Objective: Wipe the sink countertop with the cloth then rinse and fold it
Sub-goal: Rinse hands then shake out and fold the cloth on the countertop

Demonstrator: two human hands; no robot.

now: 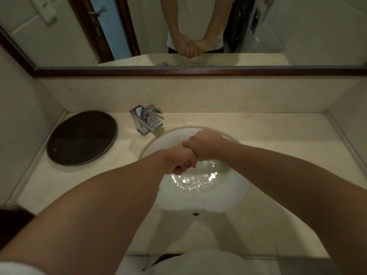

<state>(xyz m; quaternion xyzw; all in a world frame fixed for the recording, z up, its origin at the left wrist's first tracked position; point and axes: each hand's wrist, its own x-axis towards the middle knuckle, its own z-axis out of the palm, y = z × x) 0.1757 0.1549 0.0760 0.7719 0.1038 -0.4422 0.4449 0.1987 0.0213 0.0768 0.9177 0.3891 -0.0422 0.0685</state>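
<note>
Over the white sink basin [236, 197], my left hand [178, 161] and my right hand [205, 143] are clenched into fists and pressed end to end. The cloth is almost wholly hidden inside the two fists, which grip it between them. Rippling water [196, 179] stands in the bottom of the basin under the hands. The beige stone countertop [278, 133] surrounds the basin. The mirror [198, 26] shows both hands joined in the same clench.
A chrome faucet [148, 121] stands at the basin's back left rim. A dark round tray [81, 137] lies on the left of the counter. Walls close the counter in on the left, back and right.
</note>
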